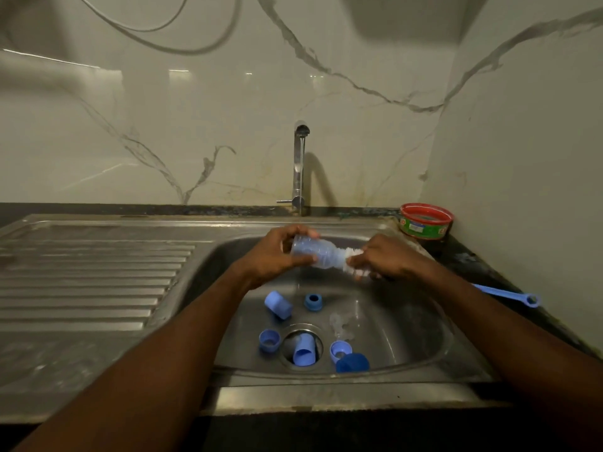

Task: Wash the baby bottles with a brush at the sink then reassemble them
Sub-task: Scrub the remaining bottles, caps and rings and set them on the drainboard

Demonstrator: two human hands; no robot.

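Note:
My left hand (277, 254) grips a clear baby bottle (315, 252) held sideways over the sink basin (408, 324), its mouth pointing right. My right hand (381, 257) is closed on a bottle brush whose white bristles (350, 256) sit at the bottle's mouth; its blue handle (509, 293) sticks out to the right behind my forearm. Water runs from the tap (300, 164) onto the bottle. On the basin floor lie several blue caps and collars, such as a cap (278, 305), a collar (313, 301) and a cap in the drain (305, 350), plus clear teats (341, 324).
A ribbed steel draining board (85, 275) spreads to the left of the basin. A red-rimmed green tub (425, 225) stands on the dark counter at the back right corner. Marble-look walls close in behind and at the right.

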